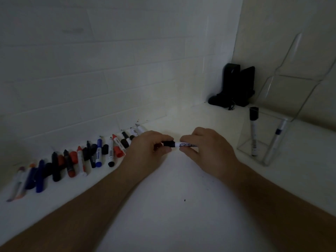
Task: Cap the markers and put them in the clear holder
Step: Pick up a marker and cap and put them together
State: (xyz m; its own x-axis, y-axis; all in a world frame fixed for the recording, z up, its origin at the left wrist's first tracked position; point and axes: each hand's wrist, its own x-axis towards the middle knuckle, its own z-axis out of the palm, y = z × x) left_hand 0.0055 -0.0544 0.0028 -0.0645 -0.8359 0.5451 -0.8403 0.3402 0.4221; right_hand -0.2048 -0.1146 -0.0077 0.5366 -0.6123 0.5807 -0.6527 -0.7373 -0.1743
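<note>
Both hands hold one white marker [183,144] level above the white counter. My left hand [149,146] pinches its black cap [168,143], which sits on the marker's left end. My right hand [205,144] grips the white barrel. A row of several markers and loose caps [76,157], black, blue and red, lies along the wall at left. The clear holder [261,137] stands at right with two markers upright inside, one black-capped [254,131] and one with a blue band [277,139].
A black object [234,86] stands in the back corner where the tiled wall meets the side wall. A clear leaflet stand [298,70] rises behind the holder. Small dark specks mark the counter [172,206] near me.
</note>
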